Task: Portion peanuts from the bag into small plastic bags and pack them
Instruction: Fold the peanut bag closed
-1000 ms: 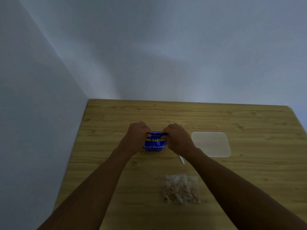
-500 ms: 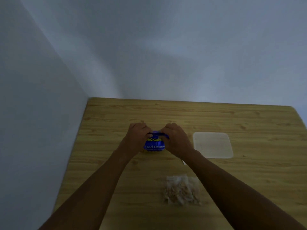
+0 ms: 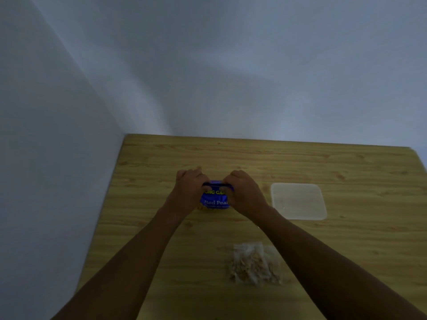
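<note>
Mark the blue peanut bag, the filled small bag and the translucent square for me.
blue peanut bag [image 3: 215, 202]: head view, printed front.
filled small bag [image 3: 250, 265]: head view, peanut-filled middle.
translucent square [image 3: 299, 200]: head view, flat centre.

One desk [image 3: 346, 250] carries one blue peanut bag [image 3: 215, 199], one flat translucent plastic lid [image 3: 299, 200] and one cluster of small clear bags of peanuts [image 3: 251, 264]; how many lie overlapped there cannot be told. Two hands are in view, left hand [image 3: 188, 192] and right hand [image 3: 245, 195].

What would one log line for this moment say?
left hand: grips peanut bag top | right hand: same | filled small bag: on table | plastic lid: right of hands
</note>
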`<control>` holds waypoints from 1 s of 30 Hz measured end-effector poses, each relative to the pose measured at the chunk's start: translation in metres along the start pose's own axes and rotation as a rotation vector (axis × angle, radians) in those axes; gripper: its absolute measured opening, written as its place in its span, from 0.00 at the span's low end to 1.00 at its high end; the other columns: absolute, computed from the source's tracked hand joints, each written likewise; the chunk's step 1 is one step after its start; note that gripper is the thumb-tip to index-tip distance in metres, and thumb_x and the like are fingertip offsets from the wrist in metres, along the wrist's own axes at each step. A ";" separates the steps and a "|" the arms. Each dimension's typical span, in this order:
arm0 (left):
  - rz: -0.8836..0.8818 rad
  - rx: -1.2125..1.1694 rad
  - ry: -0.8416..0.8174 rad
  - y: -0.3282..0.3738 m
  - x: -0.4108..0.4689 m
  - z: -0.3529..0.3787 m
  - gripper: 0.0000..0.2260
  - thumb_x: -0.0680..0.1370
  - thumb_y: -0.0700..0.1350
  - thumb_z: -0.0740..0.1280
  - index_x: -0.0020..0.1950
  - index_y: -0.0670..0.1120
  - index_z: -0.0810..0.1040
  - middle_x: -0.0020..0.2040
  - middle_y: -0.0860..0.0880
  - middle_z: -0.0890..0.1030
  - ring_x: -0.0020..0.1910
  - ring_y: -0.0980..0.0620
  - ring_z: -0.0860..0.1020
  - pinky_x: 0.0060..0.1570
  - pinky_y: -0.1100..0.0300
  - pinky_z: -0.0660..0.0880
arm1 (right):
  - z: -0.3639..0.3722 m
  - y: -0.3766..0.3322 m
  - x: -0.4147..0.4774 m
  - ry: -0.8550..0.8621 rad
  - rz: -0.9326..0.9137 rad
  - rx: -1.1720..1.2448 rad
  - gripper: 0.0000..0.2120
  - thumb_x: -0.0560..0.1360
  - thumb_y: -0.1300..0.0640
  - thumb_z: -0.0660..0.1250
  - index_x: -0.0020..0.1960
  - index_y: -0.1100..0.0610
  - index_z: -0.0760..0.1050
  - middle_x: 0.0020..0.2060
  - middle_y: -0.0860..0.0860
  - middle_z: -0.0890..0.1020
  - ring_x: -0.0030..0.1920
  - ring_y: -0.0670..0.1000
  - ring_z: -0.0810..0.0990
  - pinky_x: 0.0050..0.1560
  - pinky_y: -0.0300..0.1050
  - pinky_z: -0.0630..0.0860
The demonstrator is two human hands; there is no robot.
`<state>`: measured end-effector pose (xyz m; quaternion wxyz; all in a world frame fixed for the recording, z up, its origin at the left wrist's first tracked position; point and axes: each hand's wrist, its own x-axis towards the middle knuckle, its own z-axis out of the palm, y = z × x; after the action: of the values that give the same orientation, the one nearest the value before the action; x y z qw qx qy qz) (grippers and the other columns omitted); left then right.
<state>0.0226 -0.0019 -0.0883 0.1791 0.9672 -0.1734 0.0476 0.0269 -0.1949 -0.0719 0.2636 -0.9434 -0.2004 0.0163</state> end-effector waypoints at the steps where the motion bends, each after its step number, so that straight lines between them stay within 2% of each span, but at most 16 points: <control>1: 0.001 -0.017 0.006 -0.001 0.000 -0.001 0.13 0.73 0.54 0.60 0.42 0.50 0.82 0.38 0.53 0.79 0.40 0.49 0.80 0.47 0.57 0.59 | 0.000 -0.001 0.000 0.004 -0.014 -0.002 0.05 0.75 0.60 0.71 0.48 0.61 0.83 0.42 0.55 0.79 0.44 0.53 0.75 0.43 0.48 0.73; 6: -0.021 -0.092 0.026 -0.006 -0.005 0.000 0.09 0.73 0.49 0.64 0.46 0.50 0.83 0.40 0.53 0.80 0.45 0.49 0.79 0.48 0.59 0.55 | 0.008 -0.008 0.005 -0.031 -0.004 -0.064 0.06 0.70 0.67 0.73 0.46 0.61 0.81 0.40 0.55 0.80 0.43 0.54 0.75 0.41 0.46 0.70; 10: -0.031 -0.068 0.039 -0.003 -0.008 -0.003 0.12 0.73 0.50 0.61 0.43 0.51 0.83 0.38 0.54 0.80 0.41 0.51 0.80 0.47 0.57 0.57 | 0.008 -0.014 0.009 -0.065 0.014 -0.054 0.12 0.62 0.73 0.71 0.42 0.61 0.78 0.38 0.56 0.79 0.40 0.55 0.74 0.42 0.45 0.63; 13: -0.065 -0.079 0.050 0.001 -0.008 -0.002 0.10 0.71 0.47 0.62 0.39 0.51 0.83 0.34 0.53 0.78 0.37 0.50 0.80 0.45 0.56 0.57 | 0.008 -0.015 0.009 -0.062 0.020 -0.055 0.12 0.63 0.72 0.71 0.43 0.61 0.78 0.39 0.56 0.79 0.40 0.52 0.72 0.43 0.44 0.64; 16: -0.063 -0.061 0.039 0.001 -0.007 0.001 0.06 0.69 0.43 0.67 0.39 0.51 0.83 0.32 0.53 0.77 0.35 0.49 0.79 0.45 0.55 0.57 | 0.010 -0.012 0.007 -0.045 0.006 -0.045 0.11 0.64 0.73 0.71 0.43 0.61 0.79 0.39 0.55 0.79 0.39 0.50 0.70 0.41 0.44 0.63; 20: -0.060 -0.033 0.032 -0.005 -0.004 -0.005 0.03 0.68 0.46 0.70 0.38 0.52 0.84 0.32 0.54 0.79 0.35 0.51 0.80 0.46 0.56 0.56 | 0.002 0.003 -0.002 0.019 -0.026 -0.062 0.03 0.74 0.63 0.72 0.47 0.60 0.81 0.41 0.54 0.79 0.42 0.52 0.75 0.39 0.45 0.69; 23: -0.033 0.043 0.024 -0.010 -0.006 -0.008 0.04 0.69 0.43 0.73 0.39 0.53 0.84 0.34 0.55 0.79 0.37 0.51 0.80 0.48 0.55 0.57 | -0.004 0.019 -0.012 0.040 -0.002 -0.080 0.03 0.71 0.65 0.73 0.43 0.60 0.80 0.38 0.55 0.79 0.40 0.55 0.76 0.39 0.44 0.67; 25: -0.042 0.110 0.003 -0.006 -0.006 -0.008 0.10 0.66 0.38 0.77 0.38 0.53 0.83 0.34 0.55 0.79 0.37 0.51 0.80 0.48 0.55 0.57 | -0.003 0.020 -0.014 0.034 0.031 -0.069 0.07 0.68 0.70 0.73 0.39 0.60 0.79 0.36 0.55 0.78 0.39 0.56 0.75 0.38 0.44 0.65; 27: -0.079 0.145 0.003 0.000 -0.006 -0.009 0.12 0.64 0.37 0.78 0.38 0.53 0.82 0.34 0.55 0.79 0.37 0.51 0.79 0.46 0.55 0.56 | -0.001 0.019 -0.011 0.025 0.067 -0.046 0.08 0.67 0.71 0.73 0.38 0.60 0.78 0.35 0.55 0.77 0.38 0.56 0.75 0.36 0.45 0.66; 30: -0.114 0.210 0.015 0.005 -0.006 -0.012 0.10 0.65 0.39 0.78 0.36 0.54 0.83 0.32 0.55 0.79 0.38 0.49 0.79 0.45 0.54 0.56 | -0.005 0.021 -0.006 -0.013 0.036 -0.002 0.02 0.69 0.67 0.73 0.39 0.62 0.81 0.35 0.57 0.78 0.40 0.60 0.77 0.37 0.48 0.71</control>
<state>0.0145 0.0000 -0.0766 0.0806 0.9886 -0.1107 0.0625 0.0295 -0.2157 -0.0789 0.2609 -0.9470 -0.1852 0.0268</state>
